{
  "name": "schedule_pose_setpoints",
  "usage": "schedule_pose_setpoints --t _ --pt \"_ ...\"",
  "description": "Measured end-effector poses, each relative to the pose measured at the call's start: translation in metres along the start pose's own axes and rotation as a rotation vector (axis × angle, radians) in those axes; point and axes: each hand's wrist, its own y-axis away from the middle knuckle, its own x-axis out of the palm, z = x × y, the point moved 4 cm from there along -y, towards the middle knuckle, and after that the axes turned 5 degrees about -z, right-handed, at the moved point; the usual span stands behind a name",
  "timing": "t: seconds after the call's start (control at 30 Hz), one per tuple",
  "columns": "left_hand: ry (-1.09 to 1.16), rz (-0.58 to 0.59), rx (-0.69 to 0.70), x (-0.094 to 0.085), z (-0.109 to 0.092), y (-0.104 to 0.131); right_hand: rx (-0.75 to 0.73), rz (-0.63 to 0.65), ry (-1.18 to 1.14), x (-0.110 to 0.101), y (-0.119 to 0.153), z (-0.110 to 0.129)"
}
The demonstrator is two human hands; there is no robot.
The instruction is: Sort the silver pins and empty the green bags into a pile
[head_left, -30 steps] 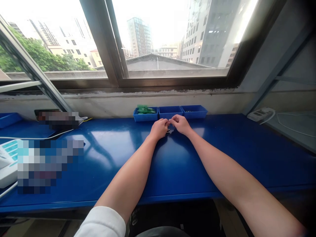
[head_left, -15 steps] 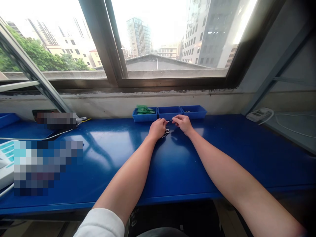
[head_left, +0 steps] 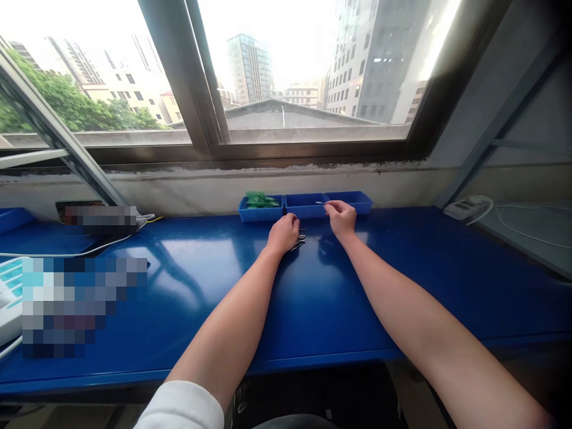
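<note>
Three joined blue bins (head_left: 261,213) stand at the back of the blue table; green packets (head_left: 258,200) lie in the left one. My right hand (head_left: 342,218) pinches a small thin piece (head_left: 320,203), its pale tip pointing left in front of the middle bin. My left hand (head_left: 283,232) is closed on the table just before the bins, and what its fingers hold, if anything, is hidden. Several thin dark and metallic pieces (head_left: 300,240) lie beside its fingers, on the right.
A white device (head_left: 11,298) and a pixelated patch are at the left. White cables cross the table's back left, near another blue tray (head_left: 15,218). A white power strip (head_left: 468,205) lies at the back right, beside a metal frame. Behind stands a window.
My right hand has moved right, away from my left hand, carrying the thin piece. My left hand has stayed nearly in place.
</note>
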Motion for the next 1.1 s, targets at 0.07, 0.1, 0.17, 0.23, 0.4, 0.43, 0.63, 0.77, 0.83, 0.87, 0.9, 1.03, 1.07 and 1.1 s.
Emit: schedule_pose_setpoints --t 0.07,0.1,0.17,0.23,0.4,0.43,0.63,0.77,0.83,0.87,0.9,1.03,1.07,1.1 --pt "-0.020 0.023 -0.001 0.002 0.001 0.000 0.000 -0.077 0.079 -0.008 -0.007 -0.004" --pt "-0.029 0.036 -0.002 0.002 0.001 0.000 0.007 -0.088 0.121 -0.012 -0.009 -0.007" --pt "-0.046 0.059 -0.008 0.003 0.001 0.000 0.024 -0.075 0.189 -0.015 -0.013 -0.012" --pt "-0.050 0.081 -0.016 0.003 0.000 0.001 -0.007 -0.061 0.240 -0.016 -0.014 -0.014" --pt "0.029 0.209 0.038 0.003 -0.008 0.005 -0.244 0.072 0.320 -0.001 0.000 -0.001" --pt "0.044 0.249 0.062 0.004 -0.009 0.006 -0.280 0.190 0.324 0.006 0.005 0.001" --pt "0.069 0.340 0.177 0.006 -0.016 0.008 -0.407 0.676 0.373 0.032 0.032 0.007" --pt "0.076 0.338 0.190 0.007 -0.016 0.008 -0.428 0.767 0.372 0.034 0.036 0.007" --pt "0.074 0.334 0.191 0.008 -0.015 0.008 -0.427 0.769 0.389 0.035 0.036 0.006" --pt "0.070 0.329 0.188 0.008 -0.015 0.008 -0.424 0.766 0.400 0.035 0.036 0.006" --pt "0.067 0.325 0.187 0.009 -0.015 0.008 -0.422 0.765 0.410 0.036 0.036 0.005" --pt "0.067 0.314 0.198 0.008 -0.016 0.008 -0.421 0.766 0.428 0.037 0.036 0.005" --pt "0.070 0.312 0.202 0.008 -0.017 0.009 -0.419 0.765 0.431 0.037 0.036 0.005" --pt "0.071 0.309 0.205 0.007 -0.018 0.009 -0.417 0.768 0.431 0.037 0.036 0.005"
